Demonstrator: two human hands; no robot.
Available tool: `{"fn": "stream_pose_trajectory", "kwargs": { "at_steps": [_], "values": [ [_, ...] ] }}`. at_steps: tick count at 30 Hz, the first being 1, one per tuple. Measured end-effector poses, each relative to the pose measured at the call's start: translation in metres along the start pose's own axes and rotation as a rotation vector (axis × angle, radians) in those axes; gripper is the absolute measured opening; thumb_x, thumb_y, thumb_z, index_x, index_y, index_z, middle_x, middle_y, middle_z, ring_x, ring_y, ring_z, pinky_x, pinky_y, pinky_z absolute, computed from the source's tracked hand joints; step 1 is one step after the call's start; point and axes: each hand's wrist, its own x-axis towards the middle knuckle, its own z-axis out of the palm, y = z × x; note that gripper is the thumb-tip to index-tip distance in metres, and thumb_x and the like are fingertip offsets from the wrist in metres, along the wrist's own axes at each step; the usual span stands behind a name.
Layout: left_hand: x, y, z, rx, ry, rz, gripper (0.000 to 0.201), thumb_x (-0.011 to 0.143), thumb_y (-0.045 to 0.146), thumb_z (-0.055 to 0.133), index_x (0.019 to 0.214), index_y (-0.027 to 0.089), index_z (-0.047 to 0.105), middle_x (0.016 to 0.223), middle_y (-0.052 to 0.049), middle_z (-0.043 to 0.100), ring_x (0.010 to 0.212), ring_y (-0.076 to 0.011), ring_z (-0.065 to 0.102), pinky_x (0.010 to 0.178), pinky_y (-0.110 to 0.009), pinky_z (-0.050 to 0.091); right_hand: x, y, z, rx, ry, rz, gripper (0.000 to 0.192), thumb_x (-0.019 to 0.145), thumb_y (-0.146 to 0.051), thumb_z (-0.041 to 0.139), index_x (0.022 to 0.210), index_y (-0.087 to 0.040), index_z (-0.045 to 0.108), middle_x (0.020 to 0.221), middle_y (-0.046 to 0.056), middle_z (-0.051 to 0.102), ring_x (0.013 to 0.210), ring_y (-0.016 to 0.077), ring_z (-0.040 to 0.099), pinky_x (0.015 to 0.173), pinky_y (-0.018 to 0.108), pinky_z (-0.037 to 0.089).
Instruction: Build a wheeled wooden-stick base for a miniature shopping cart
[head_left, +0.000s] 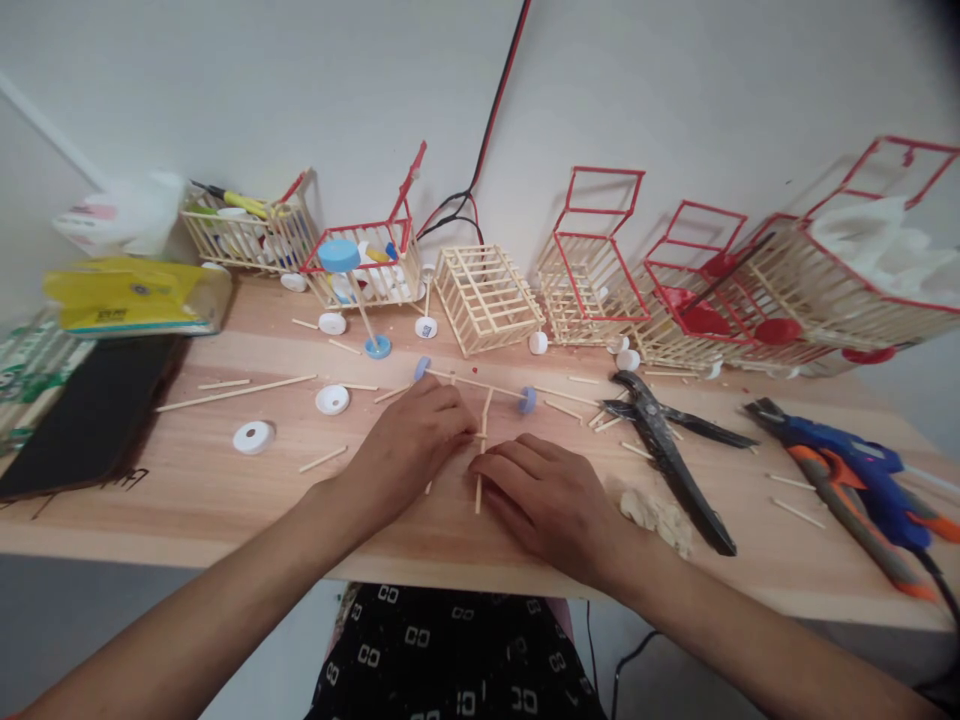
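In the head view, at lower middle, the left hand (431,430) and right hand (551,490) have their fingers clamped on thin pale wooden sticks (478,495). Just above lies one slim wooden axle (506,389) with two round blue plastic caps (528,400). Two round white plastic caps (262,440) lie left of centre on the light wooden tabletop (225,515). One pale stick basket (491,300) stands upper centre; one blue glue gun (832,437) lies far right.
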Motion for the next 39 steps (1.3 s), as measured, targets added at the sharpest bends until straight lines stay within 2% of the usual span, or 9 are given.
{"fn": "stream_pose_trajectory", "kwargs": {
  "at_steps": [2,5,10,12,15,19,24,31,39],
  "values": [
    [0.0,-0.001,0.0,0.004,0.013,0.015,0.018,0.09,0.016,0.053,0.076,0.015,0.064,0.077,-0.004,0.061,0.082,-0.018,0.049,0.074,-0.031,0.043,0.0,0.0,0.0,-0.01,-0.006,0.006,0.018,0.091,-0.015,0.045,0.089,-0.016,0.063,0.08,0.005,0.064,0.076,0.0168,0.055,0.07,0.029,0.045],
    [-0.001,-0.004,-0.005,0.008,0.095,0.01,0.016,0.091,0.018,0.052,0.085,0.016,0.066,0.084,-0.005,0.066,0.084,-0.0182,0.053,0.077,-0.033,0.046,0.0,0.0,-0.001,0.001,-0.001,0.037,0.016,0.091,-0.017,0.047,0.09,-0.016,0.063,0.082,0.006,0.064,0.078,0.0167,0.056,0.07,0.029,0.046],
    [-0.008,-0.01,-0.02,0.054,0.277,-0.183,0.016,0.091,0.019,0.05,0.097,0.02,0.065,0.088,-0.003,0.067,0.085,-0.0177,0.059,0.077,-0.032,0.047,-0.002,0.002,0.0,0.018,0.009,0.053,0.017,0.091,-0.018,0.048,0.094,-0.017,0.064,0.085,0.006,0.065,0.081,0.0167,0.058,0.072,0.029,0.047],
    [-0.013,-0.012,-0.025,0.084,0.285,-0.258,0.016,0.089,0.017,0.052,0.098,0.021,0.064,0.085,-0.002,0.067,0.082,-0.0176,0.059,0.074,-0.031,0.047,-0.002,0.003,0.001,0.02,0.018,0.049,0.017,0.091,-0.019,0.048,0.095,-0.017,0.064,0.085,0.006,0.066,0.081,0.017,0.059,0.072,0.029,0.048],
    [-0.02,-0.012,-0.027,0.092,0.242,-0.284,0.017,0.084,0.014,0.056,0.098,0.02,0.063,0.084,-0.001,0.066,0.08,-0.0172,0.059,0.072,-0.03,0.048,-0.003,0.002,0.003,0.026,0.035,0.042,0.017,0.092,-0.02,0.048,0.095,-0.017,0.064,0.086,0.006,0.066,0.081,0.0173,0.06,0.073,0.03,0.048],
    [-0.027,-0.008,-0.022,0.071,0.174,-0.205,0.015,0.085,0.014,0.057,0.098,0.018,0.062,0.089,-0.003,0.065,0.086,-0.0182,0.058,0.075,-0.032,0.047,-0.003,0.002,0.004,0.038,0.06,0.053,0.017,0.092,-0.019,0.047,0.094,-0.017,0.064,0.086,0.006,0.067,0.081,0.0162,0.06,0.073,0.029,0.048],
    [-0.032,0.001,-0.014,0.064,0.124,-0.067,0.016,0.091,0.013,0.05,0.101,0.019,0.06,0.097,-0.004,0.064,0.092,-0.0183,0.054,0.082,-0.034,0.045,-0.001,0.001,0.002,0.045,0.096,0.06,0.016,0.09,-0.017,0.049,0.093,-0.017,0.065,0.085,0.005,0.067,0.081,0.0159,0.061,0.074,0.028,0.048],
    [-0.036,0.007,-0.005,0.205,0.138,0.061,0.021,0.09,0.007,0.047,0.105,0.015,0.059,0.093,-0.007,0.062,0.089,-0.0196,0.051,0.081,-0.036,0.045,0.0,-0.001,-0.001,0.011,0.101,0.054,0.017,0.091,-0.018,0.048,0.093,-0.016,0.066,0.086,0.006,0.068,0.08,0.0178,0.063,0.072,0.03,0.049],
    [-0.042,0.009,-0.005,0.196,0.171,0.094,0.024,0.088,0.007,0.052,0.111,0.013,0.057,0.097,-0.008,0.062,0.092,-0.0214,0.052,0.083,-0.039,0.046,0.002,-0.002,-0.001,0.018,0.124,0.072,0.021,0.094,-0.02,0.045,0.097,-0.016,0.065,0.088,0.006,0.069,0.079,0.0189,0.063,0.069,0.031,0.049]
  ]
}}
